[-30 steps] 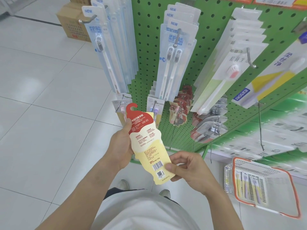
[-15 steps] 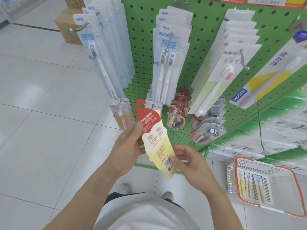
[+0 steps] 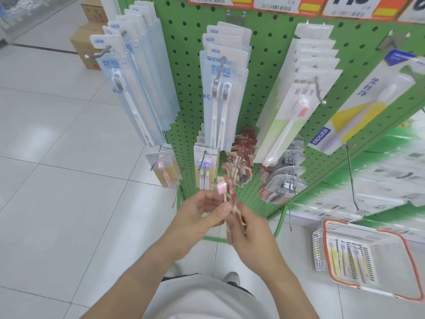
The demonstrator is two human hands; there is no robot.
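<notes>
A green pegboard [image 3: 271,65] fills the upper view above a white tiled floor [image 3: 57,157], with long toothbrush packs [image 3: 220,93] hanging from its hooks. An orange-rimmed basket [image 3: 325,249] stands low on the right, holding a few brush packs. At centre, the left hand [image 3: 200,215] pinches a small red-carded toothbrush pack [image 3: 231,194] between thumb and curled fingers, while the right hand [image 3: 250,233] curls its fingers round the pack's lower end. The pack stands roughly upright and nearly edge-on, in the air just below the matching red packs [image 3: 241,153] on a lower hook. Its pink brush head [image 3: 222,187] faces left.
</notes>
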